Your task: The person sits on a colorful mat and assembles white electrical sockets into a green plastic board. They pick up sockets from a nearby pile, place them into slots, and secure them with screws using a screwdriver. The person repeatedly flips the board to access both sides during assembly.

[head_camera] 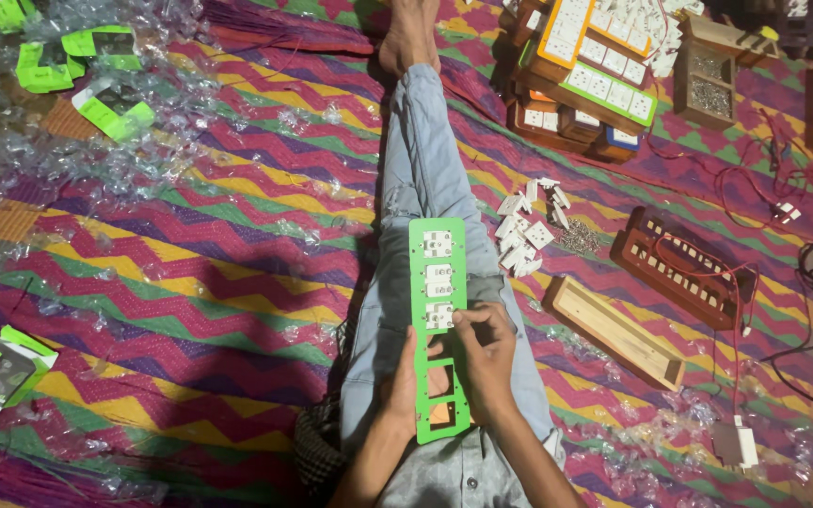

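Green switch plate (pixel 440 325) lies along the outstretched jeans leg (pixel 421 160), lower centre of frame, three white switches (pixel 438 279) seated in its upper openings. Left hand (pixel 401 381) grips the plate's lower left edge; right hand (pixel 486 357) clasps its right side, fingers pressing near the third switch. Loose white switches (pixel 527 230) lie on the mat just right of the leg.

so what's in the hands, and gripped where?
Both hold the green panel lying along the leg. Left hand grips its lower left edge; right hand rests on its right side, fingers at an empty middle cutout.
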